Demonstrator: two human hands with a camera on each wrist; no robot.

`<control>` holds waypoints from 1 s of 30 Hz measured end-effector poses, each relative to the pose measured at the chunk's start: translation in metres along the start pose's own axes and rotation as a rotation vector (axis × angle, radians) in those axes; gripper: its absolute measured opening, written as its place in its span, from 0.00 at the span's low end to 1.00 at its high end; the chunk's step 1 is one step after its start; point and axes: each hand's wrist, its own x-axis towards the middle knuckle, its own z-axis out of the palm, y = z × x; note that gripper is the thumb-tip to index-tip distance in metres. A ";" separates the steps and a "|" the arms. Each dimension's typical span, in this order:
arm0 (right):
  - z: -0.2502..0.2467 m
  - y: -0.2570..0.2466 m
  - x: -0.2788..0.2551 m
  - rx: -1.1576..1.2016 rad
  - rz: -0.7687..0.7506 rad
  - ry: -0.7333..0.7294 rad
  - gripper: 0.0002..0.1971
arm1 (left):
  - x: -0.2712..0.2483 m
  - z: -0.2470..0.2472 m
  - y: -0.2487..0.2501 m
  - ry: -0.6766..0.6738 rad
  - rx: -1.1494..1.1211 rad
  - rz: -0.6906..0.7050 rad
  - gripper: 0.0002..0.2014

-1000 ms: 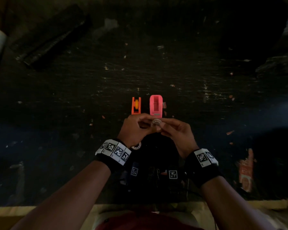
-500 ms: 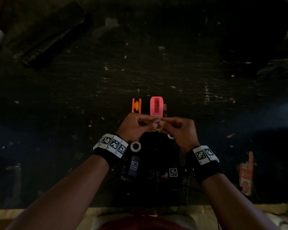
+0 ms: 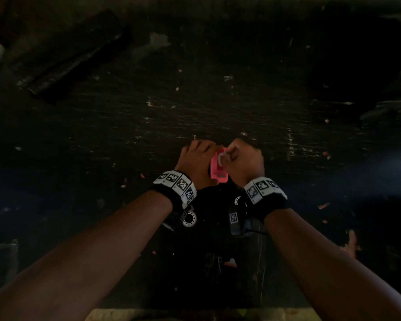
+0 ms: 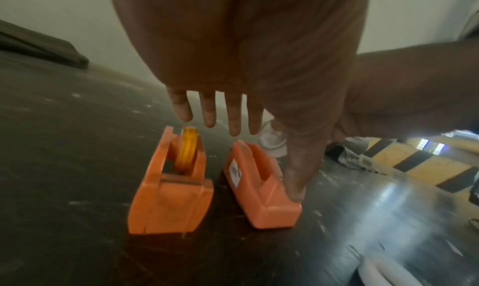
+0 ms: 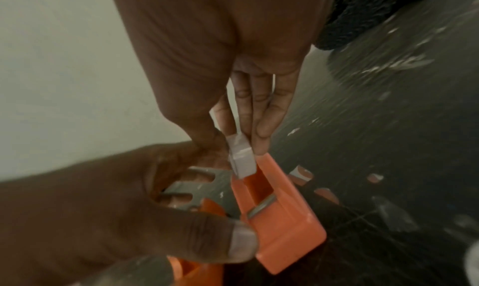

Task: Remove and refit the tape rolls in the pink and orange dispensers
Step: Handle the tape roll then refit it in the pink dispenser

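Left hand (image 3: pixel 196 158): fingers straight and loose in the left wrist view, hovering above both dispensers; thumb (image 4: pixel 298 167) stretched down along the pink dispenser's right wall, tip touching its low front end. Grip holds nothing closed.
Right hand (image 3: pixel 243 158): grip pinched on a white tape roll (image 5: pixel 241 157), thumb one side, fingers the other.
White tape roll: at the right fingertips, lower edge entering the open slot at the pink dispenser's tall end (whether seated, cannot tell).
Pink dispenser (image 3: pixel 219 169): directly under and between both hands, standing on the bench; looks orange in both wrist views; metal cutter strip (image 5: pixel 261 207) at its low end, nearer the wrists.
Orange dispenser (image 4: pixel 171 188): just left of the pink one, apart from it, below the left fingertips; hidden by the left hand in the head view.
Yellow tape roll (image 4: pixel 187 149): seated upright inside the orange dispenser.
Bench (image 3: pixel 218 100): dark, scuffed, flecked with pale scraps.
Wristbands (image 3: pixel 176 183): black, with printed marker squares, on both wrists.
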 end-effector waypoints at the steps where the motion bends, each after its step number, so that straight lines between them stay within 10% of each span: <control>1: 0.001 -0.002 0.003 -0.041 -0.005 -0.017 0.05 | 0.003 0.001 0.000 -0.009 -0.002 0.001 0.46; 22: 0.003 0.002 0.024 -0.381 -0.191 -0.313 0.28 | 0.011 0.014 -0.011 0.033 -0.031 -0.012 0.49; 30: -0.005 0.017 0.025 -0.193 -0.345 -0.184 0.04 | 0.011 0.012 -0.010 0.034 -0.039 -0.009 0.46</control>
